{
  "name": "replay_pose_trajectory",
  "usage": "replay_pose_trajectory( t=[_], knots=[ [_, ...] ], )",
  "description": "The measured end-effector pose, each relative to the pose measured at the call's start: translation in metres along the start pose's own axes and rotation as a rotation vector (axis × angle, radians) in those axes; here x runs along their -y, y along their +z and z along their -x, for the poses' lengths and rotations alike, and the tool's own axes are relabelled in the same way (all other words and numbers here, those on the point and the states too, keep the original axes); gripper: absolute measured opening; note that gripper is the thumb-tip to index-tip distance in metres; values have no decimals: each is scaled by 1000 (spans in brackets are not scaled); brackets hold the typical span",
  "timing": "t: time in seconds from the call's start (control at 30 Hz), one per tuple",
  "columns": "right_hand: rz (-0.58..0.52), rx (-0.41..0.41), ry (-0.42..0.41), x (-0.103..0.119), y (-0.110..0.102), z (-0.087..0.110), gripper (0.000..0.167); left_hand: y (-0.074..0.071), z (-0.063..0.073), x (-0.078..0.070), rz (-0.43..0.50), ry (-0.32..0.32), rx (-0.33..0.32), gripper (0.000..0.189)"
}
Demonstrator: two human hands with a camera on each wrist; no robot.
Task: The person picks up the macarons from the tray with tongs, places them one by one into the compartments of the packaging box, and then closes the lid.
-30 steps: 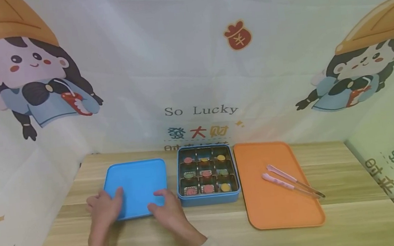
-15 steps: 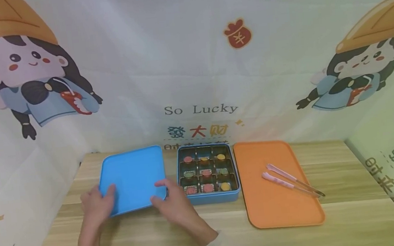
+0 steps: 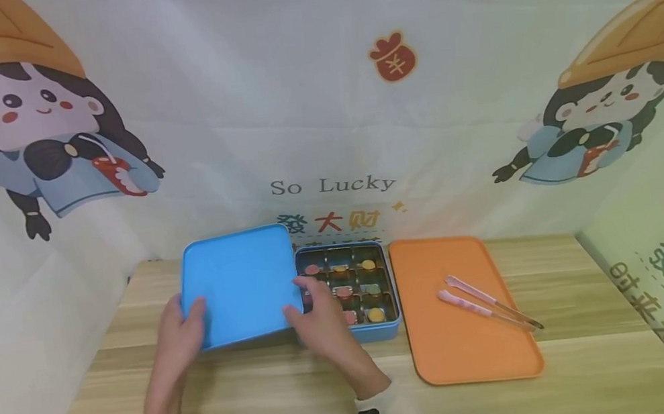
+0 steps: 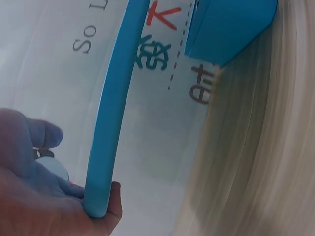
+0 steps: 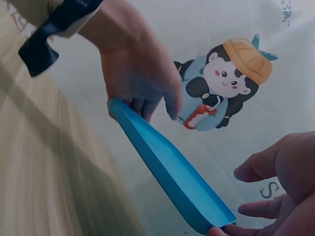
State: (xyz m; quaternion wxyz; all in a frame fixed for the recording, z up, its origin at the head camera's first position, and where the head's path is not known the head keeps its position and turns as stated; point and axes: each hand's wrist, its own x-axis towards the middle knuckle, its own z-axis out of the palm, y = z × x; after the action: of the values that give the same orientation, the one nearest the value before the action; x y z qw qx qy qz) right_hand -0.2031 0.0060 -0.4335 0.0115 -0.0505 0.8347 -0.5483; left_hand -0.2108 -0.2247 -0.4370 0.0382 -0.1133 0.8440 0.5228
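Observation:
Both hands hold a square blue lid above the left part of the table, tilted, with its far edge higher in the head view. My left hand grips its left edge, thumb on top and fingertips beneath. At the opposite edge my right hand holds the lid between thumb and fingers. The right wrist view shows the lid's hollow underside. Just right of it stands a blue box with a compartmented insert. Small round red, yellow and green pieces lie in it; the lid and right hand hide its left part.
An orange tray lies to the right of the box. On it rest tongs with pink handles, their metal tips reaching past the tray's right edge. A printed cloth hangs behind the wooden table.
Both hands have lifted the lid off the table and tilted it. It has moved up and right, and now overlaps the box's left side in the head view.

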Motion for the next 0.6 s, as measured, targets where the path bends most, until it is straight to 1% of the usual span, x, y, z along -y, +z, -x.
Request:
replay_pose_trajectory(
  t=[0.07,0.13,0.2,0.27,0.4,0.5,0.6],
  knots=[
    [32,9,-16,-1,-6,-2,54,3,0,-4,30,14,-10,71],
    [77,22,-35,-2,-13,-4,57,6,0,-7,40,29,-10,70],
    [115,35,-50,-3,-19,-7,58,10,0,-10,37,57,-4,67],
    [150,46,-62,-5,-25,-9,58,13,0,-12,14,67,18,67],
    [221,55,-50,-8,-33,-12,58,19,-1,-17,-8,104,56,66],
    [230,54,-53,-11,-38,-13,57,23,-2,-19,7,132,77,64],
    [218,46,-53,-14,-43,-14,55,27,-3,-22,9,132,86,64]
  ],
)
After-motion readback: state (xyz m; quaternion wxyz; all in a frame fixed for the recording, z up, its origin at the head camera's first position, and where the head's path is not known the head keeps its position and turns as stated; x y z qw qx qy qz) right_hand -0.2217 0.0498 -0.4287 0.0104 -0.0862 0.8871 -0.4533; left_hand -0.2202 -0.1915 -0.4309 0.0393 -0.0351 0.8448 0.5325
